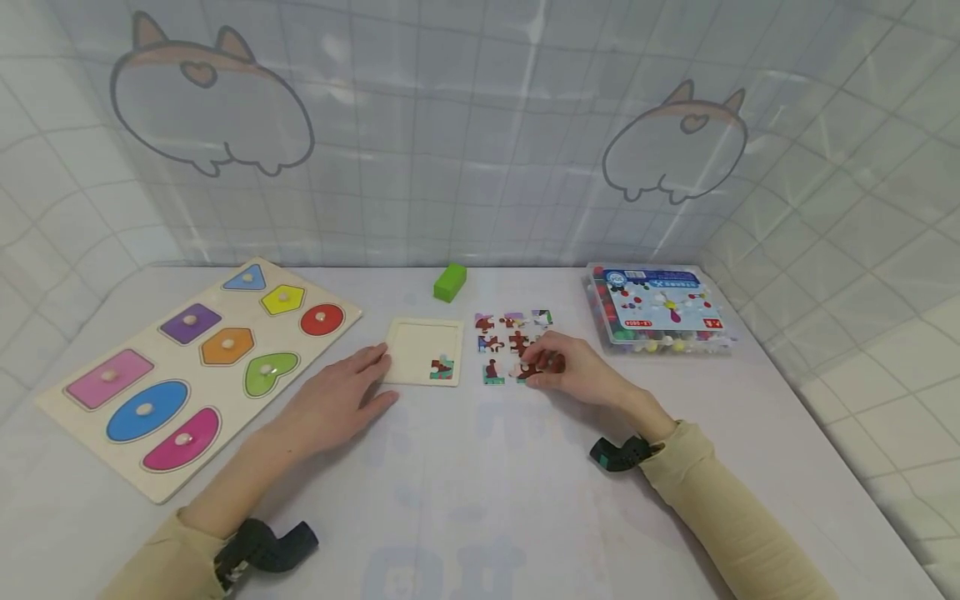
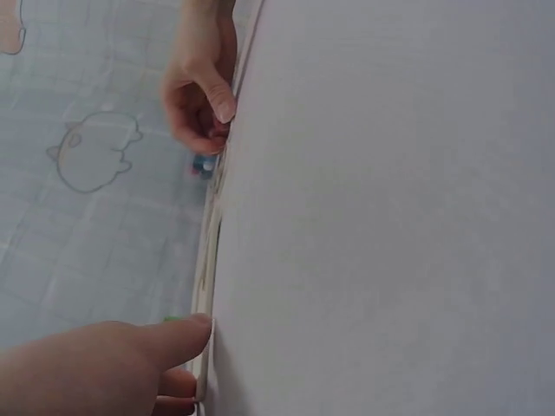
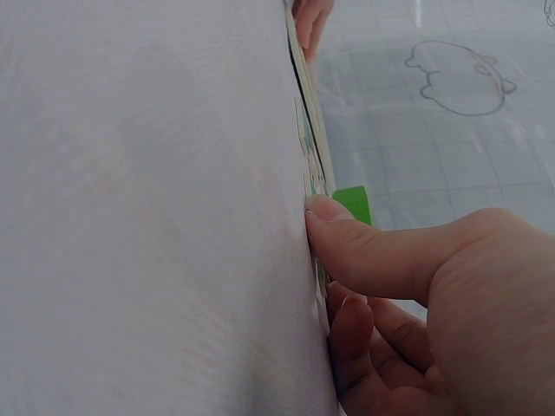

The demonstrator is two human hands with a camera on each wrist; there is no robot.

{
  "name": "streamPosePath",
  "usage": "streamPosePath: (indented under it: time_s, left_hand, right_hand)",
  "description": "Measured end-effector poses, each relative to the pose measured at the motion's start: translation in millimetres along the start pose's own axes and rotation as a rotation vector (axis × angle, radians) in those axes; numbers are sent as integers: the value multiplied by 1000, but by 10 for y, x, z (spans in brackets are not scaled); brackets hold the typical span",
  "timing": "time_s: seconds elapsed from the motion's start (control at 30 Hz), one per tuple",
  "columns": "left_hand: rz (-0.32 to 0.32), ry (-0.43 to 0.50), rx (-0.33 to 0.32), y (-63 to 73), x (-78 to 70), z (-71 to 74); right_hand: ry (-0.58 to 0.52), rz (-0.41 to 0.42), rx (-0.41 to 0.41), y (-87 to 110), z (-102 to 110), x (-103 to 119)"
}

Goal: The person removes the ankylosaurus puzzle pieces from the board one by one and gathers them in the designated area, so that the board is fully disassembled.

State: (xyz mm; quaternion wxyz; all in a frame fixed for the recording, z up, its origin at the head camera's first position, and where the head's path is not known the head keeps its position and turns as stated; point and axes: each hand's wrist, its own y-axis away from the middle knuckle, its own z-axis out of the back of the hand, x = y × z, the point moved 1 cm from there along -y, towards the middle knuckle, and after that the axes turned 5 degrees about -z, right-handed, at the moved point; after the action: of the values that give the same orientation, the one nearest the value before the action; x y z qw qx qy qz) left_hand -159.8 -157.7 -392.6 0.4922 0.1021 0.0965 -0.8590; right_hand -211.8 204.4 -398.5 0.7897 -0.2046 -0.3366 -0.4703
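A pale wooden puzzle tray (image 1: 411, 350) lies flat on the table with one puzzle piece (image 1: 442, 367) in its lower right corner. My left hand (image 1: 333, 400) rests beside it, straight fingers touching its left edge. To the tray's right, several brown, green and purple jigsaw pieces (image 1: 491, 342) are laid out in loose rows. My right hand (image 1: 573, 367) is over the right side of these rows, thumb and fingers pinching a jigsaw piece (image 1: 527, 374) in the bottom row. In the right wrist view the thumb (image 3: 347, 243) is low at the tabletop, with the other fingers curled beneath.
A wooden shape board (image 1: 232, 383) with knobbed coloured shapes lies left, partly beside the left forearm. Behind the tray stands a green block (image 1: 450, 283). A clear plastic box (image 1: 660, 308) with coloured balls and a printed label sits at the back right, before a tiled-pattern curtain (image 1: 465, 142).
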Motion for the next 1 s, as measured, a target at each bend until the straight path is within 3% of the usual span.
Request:
streamPosePath:
  time_s: [0.67, 1.0]
  left_hand:
    - [56, 53, -102, -35, 17, 0]
    - [10, 45, -45, -20, 43, -35]
  right_hand:
    - [-6, -8, -4, 5, 2, 9]
    - [-10, -2, 1, 2, 2, 3]
